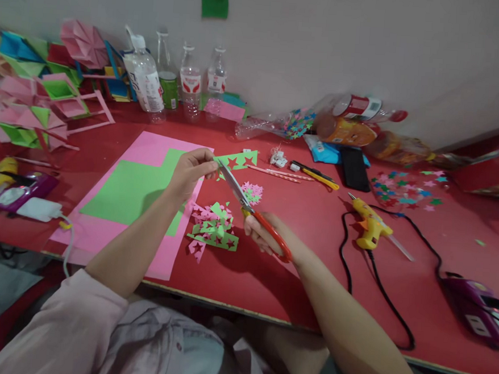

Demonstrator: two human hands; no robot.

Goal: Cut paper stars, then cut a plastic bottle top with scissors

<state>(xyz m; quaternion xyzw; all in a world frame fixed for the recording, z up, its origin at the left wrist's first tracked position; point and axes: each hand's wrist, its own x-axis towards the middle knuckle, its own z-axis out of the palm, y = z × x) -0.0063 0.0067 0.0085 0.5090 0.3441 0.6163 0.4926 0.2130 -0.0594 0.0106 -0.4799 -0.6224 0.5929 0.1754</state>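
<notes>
My right hand [263, 232] is closed around the orange-red handles of a pair of scissors [236, 187], whose blades point up and left. The blade tips reach the fingertips of my left hand [195, 169], which pinches what looks like a small piece of green paper [221, 177], mostly hidden. Just behind lies a green strip with star-shaped holes [248, 158]. Below the blades is a small heap of pink and green stars [253, 193]. Star-punched paper scraps [214, 230] are piled between my forearms. Large green sheet [134, 187] and pink sheet [147, 145] lie under my left arm.
Plastic bottles [191, 86] stand along the wall; others lie at the back right. A yellow glue gun [370, 224] with a looping black cord sits right, near a phone [355, 169] and a bag of coloured stars [407, 188]. Folded paper models [55, 91] fill the left.
</notes>
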